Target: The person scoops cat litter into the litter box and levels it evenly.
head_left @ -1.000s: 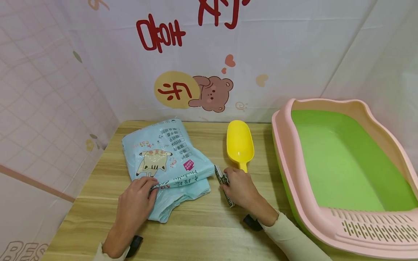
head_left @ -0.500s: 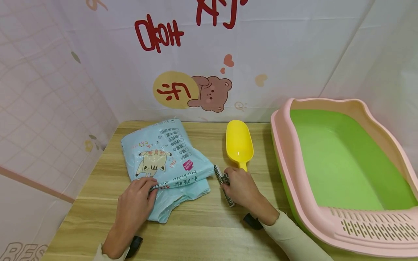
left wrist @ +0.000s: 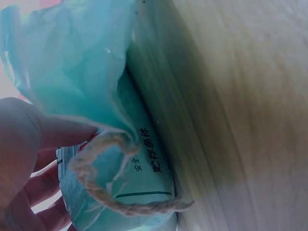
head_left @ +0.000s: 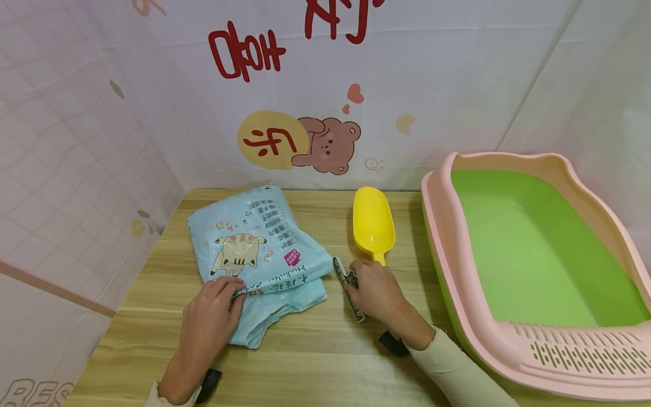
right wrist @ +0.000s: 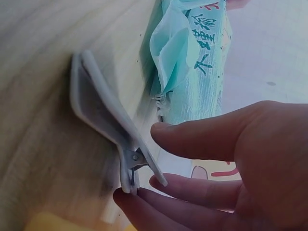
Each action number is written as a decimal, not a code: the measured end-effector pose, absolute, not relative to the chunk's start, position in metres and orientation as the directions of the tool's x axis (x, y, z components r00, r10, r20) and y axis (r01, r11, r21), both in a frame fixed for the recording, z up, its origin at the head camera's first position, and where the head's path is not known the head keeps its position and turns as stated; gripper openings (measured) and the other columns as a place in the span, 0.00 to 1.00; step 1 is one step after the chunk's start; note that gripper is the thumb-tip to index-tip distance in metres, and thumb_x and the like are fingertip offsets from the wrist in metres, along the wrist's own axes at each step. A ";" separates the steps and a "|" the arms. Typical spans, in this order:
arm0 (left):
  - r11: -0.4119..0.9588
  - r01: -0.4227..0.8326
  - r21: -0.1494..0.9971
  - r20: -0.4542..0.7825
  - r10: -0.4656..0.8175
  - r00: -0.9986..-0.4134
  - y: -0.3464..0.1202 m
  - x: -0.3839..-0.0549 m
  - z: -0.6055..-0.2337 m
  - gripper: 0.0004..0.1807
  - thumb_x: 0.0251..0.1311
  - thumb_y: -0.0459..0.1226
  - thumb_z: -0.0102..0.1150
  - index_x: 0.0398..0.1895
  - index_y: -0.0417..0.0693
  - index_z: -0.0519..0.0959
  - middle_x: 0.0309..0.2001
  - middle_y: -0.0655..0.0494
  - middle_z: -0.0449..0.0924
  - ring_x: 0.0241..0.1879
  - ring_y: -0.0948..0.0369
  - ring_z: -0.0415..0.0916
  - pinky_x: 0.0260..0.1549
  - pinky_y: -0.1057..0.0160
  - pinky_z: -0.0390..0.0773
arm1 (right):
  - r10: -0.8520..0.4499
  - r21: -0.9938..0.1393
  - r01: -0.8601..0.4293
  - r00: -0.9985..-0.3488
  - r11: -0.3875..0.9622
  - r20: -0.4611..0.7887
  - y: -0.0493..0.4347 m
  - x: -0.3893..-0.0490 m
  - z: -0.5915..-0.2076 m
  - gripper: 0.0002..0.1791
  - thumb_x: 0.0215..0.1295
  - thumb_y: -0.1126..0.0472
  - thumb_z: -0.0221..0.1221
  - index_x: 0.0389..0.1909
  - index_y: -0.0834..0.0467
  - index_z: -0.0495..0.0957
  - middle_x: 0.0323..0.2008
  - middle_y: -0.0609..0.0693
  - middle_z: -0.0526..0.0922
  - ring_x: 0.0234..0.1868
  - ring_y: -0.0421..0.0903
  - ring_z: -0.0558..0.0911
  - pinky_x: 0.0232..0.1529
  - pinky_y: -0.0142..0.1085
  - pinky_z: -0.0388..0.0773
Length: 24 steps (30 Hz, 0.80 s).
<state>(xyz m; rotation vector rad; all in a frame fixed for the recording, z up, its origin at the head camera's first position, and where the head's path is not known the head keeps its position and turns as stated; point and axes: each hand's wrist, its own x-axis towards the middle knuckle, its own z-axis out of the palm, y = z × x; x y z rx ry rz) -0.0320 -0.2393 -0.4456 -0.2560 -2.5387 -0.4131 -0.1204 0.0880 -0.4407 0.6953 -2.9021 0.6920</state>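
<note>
A light blue cat litter bag (head_left: 259, 226), printed with a cartoon cat, lies folded over on the wooden table. My left hand (head_left: 213, 308) holds its near folded edge, fingers on top and thumb at the fold. A loose flap (left wrist: 72, 62) and a twisted cord (left wrist: 103, 192) show in the left wrist view. Right of the bag, my right hand (head_left: 376, 291) is at a grey bag clip (head_left: 351, 291) with a dark striped edge. In the right wrist view, fingertips touch the handle of the clip (right wrist: 108, 115), while the thumb looks apart from it.
Behind my right hand lies a yellow scoop (head_left: 373, 223), its handle running toward that hand. A large green litter box (head_left: 539, 249) with a pink rim (head_left: 460, 249) stands on the right. A printed white cloth (head_left: 432, 73) hangs behind the table (head_left: 305, 362).
</note>
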 end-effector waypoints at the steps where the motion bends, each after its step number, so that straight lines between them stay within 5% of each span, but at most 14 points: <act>1: 0.935 0.263 0.239 0.548 0.094 -0.831 -0.239 -0.032 -0.446 0.14 0.50 0.25 0.84 0.39 0.41 0.90 0.46 0.49 0.89 0.43 0.45 0.87 0.35 0.43 0.88 | -0.411 -0.411 -0.445 -0.895 0.796 0.173 0.088 -0.120 -0.441 0.20 0.59 0.65 0.80 0.49 0.68 0.88 0.44 0.61 0.91 0.42 0.57 0.91 0.45 0.55 0.88; 24: 0.935 0.259 0.241 0.525 0.099 -0.845 -0.240 -0.032 -0.445 0.13 0.52 0.26 0.83 0.40 0.40 0.90 0.46 0.48 0.88 0.44 0.45 0.86 0.34 0.42 0.88 | -0.400 -0.405 -0.432 -0.901 0.806 0.166 0.090 -0.121 -0.439 0.19 0.60 0.63 0.79 0.49 0.69 0.88 0.45 0.61 0.91 0.42 0.57 0.91 0.45 0.56 0.88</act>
